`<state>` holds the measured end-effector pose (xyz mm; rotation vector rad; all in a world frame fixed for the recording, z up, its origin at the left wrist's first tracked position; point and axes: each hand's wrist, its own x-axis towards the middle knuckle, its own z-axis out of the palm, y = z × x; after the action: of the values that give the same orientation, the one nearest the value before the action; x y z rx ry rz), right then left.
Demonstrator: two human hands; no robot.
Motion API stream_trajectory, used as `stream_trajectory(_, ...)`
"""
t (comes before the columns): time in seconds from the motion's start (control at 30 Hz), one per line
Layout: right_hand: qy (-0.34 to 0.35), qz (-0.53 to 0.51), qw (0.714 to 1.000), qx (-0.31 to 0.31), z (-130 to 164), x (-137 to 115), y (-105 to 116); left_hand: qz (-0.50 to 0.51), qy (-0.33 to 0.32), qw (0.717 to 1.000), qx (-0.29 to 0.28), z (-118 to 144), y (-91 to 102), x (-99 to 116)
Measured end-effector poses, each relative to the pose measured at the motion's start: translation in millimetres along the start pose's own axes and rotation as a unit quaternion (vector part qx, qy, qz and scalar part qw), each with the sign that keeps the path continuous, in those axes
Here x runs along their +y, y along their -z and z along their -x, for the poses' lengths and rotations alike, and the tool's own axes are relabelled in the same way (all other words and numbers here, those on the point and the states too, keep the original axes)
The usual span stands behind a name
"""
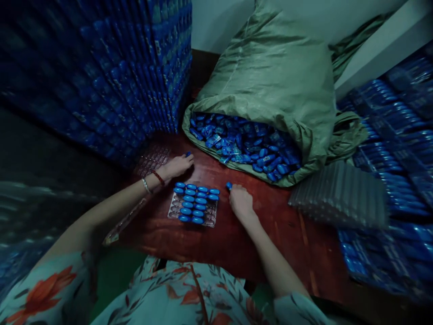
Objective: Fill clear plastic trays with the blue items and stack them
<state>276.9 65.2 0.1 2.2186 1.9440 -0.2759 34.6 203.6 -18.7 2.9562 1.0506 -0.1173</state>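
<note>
Right hand [241,201]: rested knuckles-up on the tabletop [237,243], fingers curled narrow, a single blue capsule-shaped piece [229,185] pinched at the fingertips. The clear blister tray [194,208] is placed just to the left of this hand, near but apart from it; its long axis is seen to run roughly away from the person, and its rows run crosswise, most pockets already filled with blue pieces, a few along the near and left edges left bare. The right hand is judged the nearer of the two to the tray's open pockets, the forearm being extended forward and slightly inward from the lower right. Left hand [177,166]: stretched out beyond the tray's far left corner, palm down, fingers drawn together on another blue piece [188,155] at the tips, bracelets worn at the wrist. Further out: a green sack [270,76], laid open toward the person, a heap of loose blue pieces [246,144] spilling at its mouth; a stack of empty clear trays [338,194] at the right; stacked filled blue packs [111,76] at the left and more packs [392,149] at the right.
</note>
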Motion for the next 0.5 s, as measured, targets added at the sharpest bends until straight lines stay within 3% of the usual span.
stream_trajectory(0.07,0.018,-0.116,0.993,0.022,-0.5,14.4,-2.2,0.054,0.043,0.996,0.055,28.7,7.4,-6.1)
stream_trajectory(0.13,0.034,-0.282,0.957,0.064,7.5,26.1,-9.7,0.120,0.099,0.977,0.144,63.8,13.2,-7.4)
stream_trajectory(0.23,0.036,-0.534,0.838,0.103,35.6,26.1,-32.1,0.188,0.168,0.928,0.274,121.8,13.1,5.5)
stream_trajectory(0.3,0.029,-0.632,0.766,0.110,57.9,13.2,-48.1,0.199,0.208,0.907,0.307,156.9,7.9,23.4)
stream_trajectory(0.33,0.023,-0.655,0.746,0.118,67.4,4.6,-54.1,0.203,0.228,0.898,0.316,171.3,5.1,34.1)
stream_trajectory(0.4,0.012,-0.656,0.739,0.155,79.8,-12.8,-59.8,0.229,0.265,0.885,0.307,191.4,1.5,56.8)
stream_trajectory(0.5,0.023,-0.600,0.766,0.229,80.8,-31.4,-55.6,0.291,0.275,0.880,0.256,197.7,2.1,86.3)
